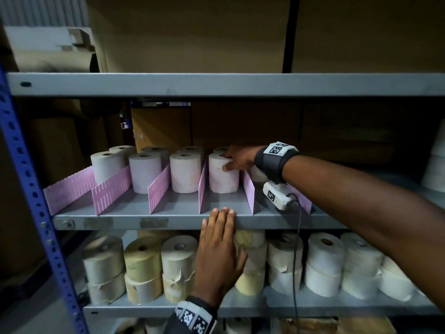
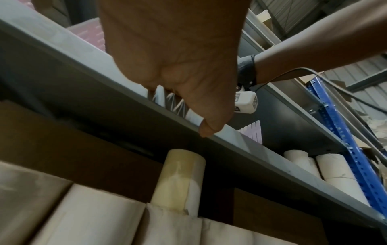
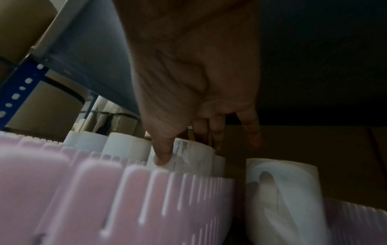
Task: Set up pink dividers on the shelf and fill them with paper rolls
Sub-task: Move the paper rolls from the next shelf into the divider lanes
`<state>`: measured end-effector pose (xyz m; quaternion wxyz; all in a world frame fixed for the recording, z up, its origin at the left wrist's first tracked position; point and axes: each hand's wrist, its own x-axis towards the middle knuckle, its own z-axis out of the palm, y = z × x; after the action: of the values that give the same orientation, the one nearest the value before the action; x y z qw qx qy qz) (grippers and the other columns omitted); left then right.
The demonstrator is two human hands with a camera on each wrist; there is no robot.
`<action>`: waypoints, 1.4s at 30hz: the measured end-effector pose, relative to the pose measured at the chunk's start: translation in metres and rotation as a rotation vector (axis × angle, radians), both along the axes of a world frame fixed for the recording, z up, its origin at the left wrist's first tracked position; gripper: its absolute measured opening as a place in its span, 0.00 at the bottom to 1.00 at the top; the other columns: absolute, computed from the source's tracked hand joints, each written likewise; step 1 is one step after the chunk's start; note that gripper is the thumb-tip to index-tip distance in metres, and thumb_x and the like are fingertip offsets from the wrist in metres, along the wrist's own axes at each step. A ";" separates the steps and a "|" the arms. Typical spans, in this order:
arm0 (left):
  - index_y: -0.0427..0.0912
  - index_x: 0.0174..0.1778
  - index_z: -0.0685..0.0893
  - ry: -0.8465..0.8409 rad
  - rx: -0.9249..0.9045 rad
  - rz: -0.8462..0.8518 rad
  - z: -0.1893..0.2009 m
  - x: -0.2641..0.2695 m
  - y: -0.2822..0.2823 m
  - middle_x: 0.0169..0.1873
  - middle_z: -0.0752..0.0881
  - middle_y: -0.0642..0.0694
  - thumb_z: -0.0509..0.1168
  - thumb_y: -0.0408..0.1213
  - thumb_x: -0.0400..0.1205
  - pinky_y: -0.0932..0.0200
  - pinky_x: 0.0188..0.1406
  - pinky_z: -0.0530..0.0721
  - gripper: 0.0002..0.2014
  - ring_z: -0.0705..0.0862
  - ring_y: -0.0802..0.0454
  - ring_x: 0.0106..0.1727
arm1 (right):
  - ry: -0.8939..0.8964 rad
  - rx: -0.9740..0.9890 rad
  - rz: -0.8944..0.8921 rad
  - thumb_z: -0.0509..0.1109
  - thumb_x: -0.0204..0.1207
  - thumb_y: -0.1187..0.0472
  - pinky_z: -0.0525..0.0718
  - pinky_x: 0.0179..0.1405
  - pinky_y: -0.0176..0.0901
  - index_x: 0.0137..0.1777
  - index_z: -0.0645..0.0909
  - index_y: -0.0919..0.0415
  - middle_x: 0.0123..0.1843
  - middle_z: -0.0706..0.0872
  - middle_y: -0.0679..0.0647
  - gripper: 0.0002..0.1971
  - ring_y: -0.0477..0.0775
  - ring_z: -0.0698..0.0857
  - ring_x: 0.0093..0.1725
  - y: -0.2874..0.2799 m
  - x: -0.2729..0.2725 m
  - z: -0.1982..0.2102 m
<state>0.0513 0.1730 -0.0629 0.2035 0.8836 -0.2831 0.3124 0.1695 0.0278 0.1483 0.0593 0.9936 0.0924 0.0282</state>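
Observation:
Several pink dividers (image 1: 159,189) stand in a row on the grey middle shelf (image 1: 168,221), with white paper rolls (image 1: 185,172) upright between them. My right hand (image 1: 227,161) reaches in and holds one roll (image 1: 222,179) in the fourth slot, thumb on its side and fingers over its top. The right wrist view shows my thumb (image 3: 162,157) pressed on that roll (image 3: 192,155) behind a pink divider (image 3: 125,199). My left hand (image 1: 221,220) lies flat, its straight fingers resting on the shelf's front edge (image 2: 272,155), holding nothing.
The lower shelf holds stacked cream and white rolls (image 1: 322,259). A blue perforated upright (image 1: 31,189) bounds the left side. Cardboard boxes (image 1: 161,126) stand behind the dividers, and the upper shelf (image 1: 216,84) hangs close above. More rolls (image 1: 435,165) are stacked at far right.

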 end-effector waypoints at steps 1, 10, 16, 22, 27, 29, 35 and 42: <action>0.38 0.86 0.68 0.012 0.015 -0.021 0.001 0.000 0.004 0.85 0.69 0.42 0.66 0.51 0.77 0.41 0.88 0.59 0.40 0.63 0.40 0.88 | -0.003 -0.005 -0.005 0.64 0.83 0.47 0.65 0.76 0.48 0.83 0.63 0.59 0.83 0.66 0.59 0.32 0.61 0.68 0.79 0.000 -0.003 0.001; 0.45 0.89 0.58 0.147 -0.042 -0.128 0.009 -0.003 0.014 0.90 0.55 0.49 0.64 0.51 0.84 0.51 0.90 0.41 0.39 0.45 0.51 0.91 | -0.241 -0.017 0.129 0.65 0.76 0.36 0.81 0.64 0.55 0.74 0.74 0.48 0.70 0.82 0.51 0.29 0.58 0.80 0.68 -0.024 -0.106 0.024; 0.43 0.85 0.70 0.238 -0.320 -0.259 0.007 -0.042 0.004 0.85 0.68 0.49 0.71 0.42 0.83 0.52 0.87 0.61 0.33 0.63 0.51 0.88 | -0.389 0.146 0.031 0.58 0.69 0.29 0.85 0.56 0.51 0.67 0.80 0.45 0.64 0.87 0.45 0.32 0.49 0.86 0.59 -0.064 -0.221 -0.017; 0.43 0.77 0.79 0.281 -0.465 -0.434 -0.001 -0.098 -0.034 0.73 0.82 0.48 0.73 0.37 0.82 0.55 0.73 0.78 0.26 0.80 0.50 0.74 | -0.379 0.270 -0.202 0.62 0.70 0.32 0.83 0.39 0.33 0.57 0.86 0.44 0.48 0.90 0.36 0.25 0.31 0.83 0.39 -0.109 -0.305 -0.078; 0.47 0.72 0.83 0.302 -0.406 -0.564 0.005 -0.121 -0.087 0.70 0.82 0.54 0.71 0.41 0.83 0.61 0.66 0.80 0.20 0.82 0.56 0.69 | -0.384 0.318 -0.314 0.63 0.71 0.34 0.74 0.34 0.21 0.53 0.87 0.45 0.44 0.88 0.34 0.20 0.34 0.85 0.35 -0.155 -0.354 -0.103; 0.50 0.69 0.85 0.290 -0.394 -0.613 0.010 -0.128 -0.114 0.69 0.81 0.58 0.68 0.46 0.83 0.65 0.62 0.79 0.18 0.81 0.60 0.68 | -0.411 0.326 -0.376 0.63 0.70 0.34 0.75 0.35 0.23 0.54 0.86 0.45 0.45 0.88 0.33 0.22 0.32 0.84 0.35 -0.179 -0.371 -0.107; 0.55 0.65 0.87 0.281 -0.400 -0.751 0.034 -0.148 -0.205 0.66 0.82 0.63 0.63 0.53 0.81 0.57 0.59 0.86 0.19 0.83 0.64 0.63 | -0.486 0.364 -0.535 0.62 0.68 0.31 0.82 0.43 0.35 0.56 0.86 0.44 0.44 0.88 0.31 0.25 0.26 0.83 0.38 -0.260 -0.401 -0.102; 0.56 0.62 0.86 0.308 -0.365 -0.786 0.094 -0.141 -0.318 0.58 0.84 0.62 0.70 0.48 0.82 0.59 0.56 0.84 0.13 0.84 0.64 0.55 | -0.618 0.423 -0.593 0.62 0.64 0.30 0.87 0.54 0.45 0.57 0.86 0.45 0.49 0.90 0.37 0.28 0.35 0.87 0.50 -0.353 -0.403 -0.066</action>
<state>-0.0898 -0.1450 0.0310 0.4987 0.6950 -0.5035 0.1213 -0.2330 -0.3251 0.0822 -0.1141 0.9124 -0.2246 0.3226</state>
